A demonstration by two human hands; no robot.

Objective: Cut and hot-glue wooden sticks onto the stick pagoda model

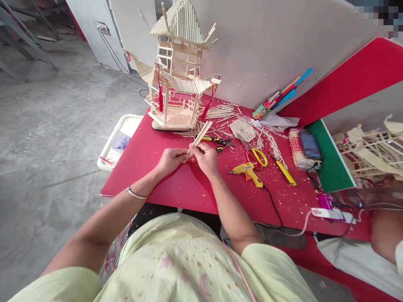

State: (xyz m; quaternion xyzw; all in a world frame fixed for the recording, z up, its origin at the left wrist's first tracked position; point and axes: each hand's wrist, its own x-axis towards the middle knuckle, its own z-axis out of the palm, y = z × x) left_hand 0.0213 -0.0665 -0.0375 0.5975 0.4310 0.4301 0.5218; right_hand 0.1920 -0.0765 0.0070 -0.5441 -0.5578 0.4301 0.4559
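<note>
Between my two hands I hold a small bundle of pale wooden sticks [203,131], tilted up to the right over the red table. My left hand [172,160] pinches its lower end, and my right hand [204,156] grips it a little higher. Just beyond stands a pagoda model [179,79] built of the same sticks, with red tassels on its roof corners. Black-and-yellow pliers [220,142] lie right of my hands. A yellow hot glue gun [248,173] rests nearer to me, beside yellow-handled scissors [260,156] and a yellow utility knife [286,173].
Loose sticks [220,111] and a hexagonal stick panel [242,130] lie on the red table [189,188]. A pen holder [261,110] stands by the wall. At right are a green divider [336,163], a power strip [330,214] and another person's arm [387,230]. A white tray [108,147] sits left.
</note>
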